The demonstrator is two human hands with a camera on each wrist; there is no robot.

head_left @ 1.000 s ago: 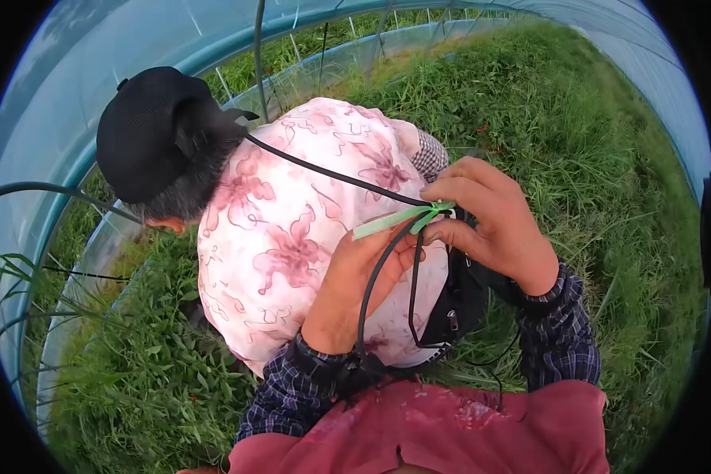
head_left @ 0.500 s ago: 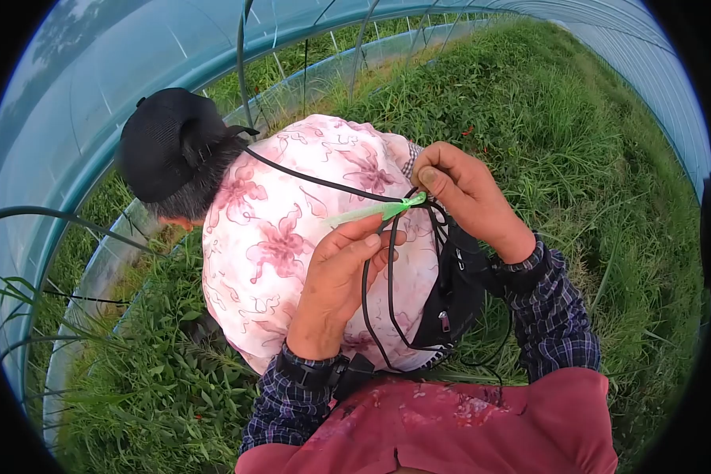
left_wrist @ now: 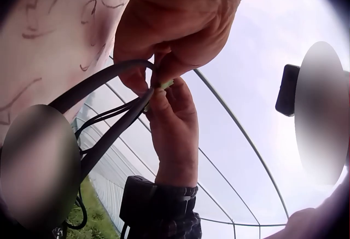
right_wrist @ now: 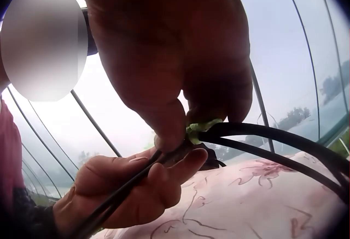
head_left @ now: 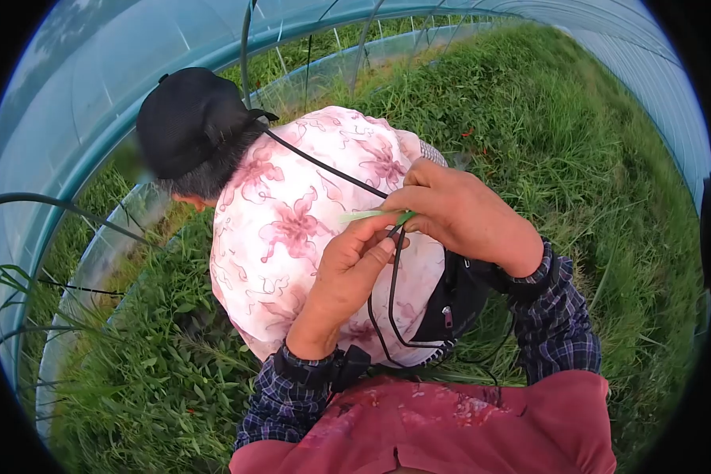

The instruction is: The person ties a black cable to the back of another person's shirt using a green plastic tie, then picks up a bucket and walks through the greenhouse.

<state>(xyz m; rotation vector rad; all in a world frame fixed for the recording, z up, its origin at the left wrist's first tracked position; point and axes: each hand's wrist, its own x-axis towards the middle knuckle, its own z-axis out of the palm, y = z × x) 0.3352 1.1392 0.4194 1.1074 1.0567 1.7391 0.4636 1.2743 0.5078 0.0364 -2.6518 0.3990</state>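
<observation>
A strip of green tape (head_left: 361, 215) is tied around several black cords (head_left: 324, 164) behind the back of a person in a pink-flowered white shirt (head_left: 292, 237). My right hand (head_left: 472, 212) pinches the tape's knot from above, covering most of it. Just below, my left hand (head_left: 341, 276) pinches the cords between thumb and fingers, its fingertips right by the knot. A bit of green tape (right_wrist: 201, 129) shows under the right fingers in the right wrist view. Cord loops hang from the hands down toward a black bag (head_left: 454, 312) with a zip.
The other person, wearing a black cap (head_left: 188, 118), bends forward close in front. Grass and leafy plants (head_left: 165, 355) cover the ground. Bluish plastic sheeting (head_left: 79, 95) over curved hoops arches around us.
My right hand has moved left and over the knot, which showed bare half a second ago. My left fingers have closed on the cords beneath it. The capped head has shifted right in view.
</observation>
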